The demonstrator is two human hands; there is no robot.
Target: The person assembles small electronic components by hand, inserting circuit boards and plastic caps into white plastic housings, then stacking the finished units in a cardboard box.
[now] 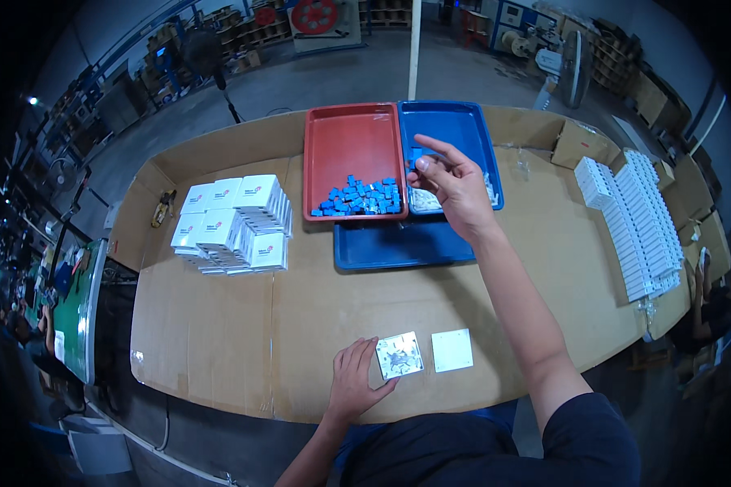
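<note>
My left hand (352, 380) grips the left edge of a square white box (400, 355) on the cardboard-covered table. Its open face is up and shows greyish parts inside, too small to make out. Beside it, to the right, lies a flat white square cover (452, 351). My right hand (455, 191) is raised in front of the blue tray (486, 130), its thumb and fingers pinching a small blue block (415, 154). The index finger points out to the left. Partly hidden behind this hand are small white pieces (425, 200) in that tray.
Blue blocks (361, 197) fill the near end of a red tray (353, 138). Another blue tray (398, 247) lies under both. Stacked white boxes (227, 223) stand left, rows of white pieces (638, 223) right. Cardboard walls (219, 144) edge the table. Pliers (163, 209) lie far left.
</note>
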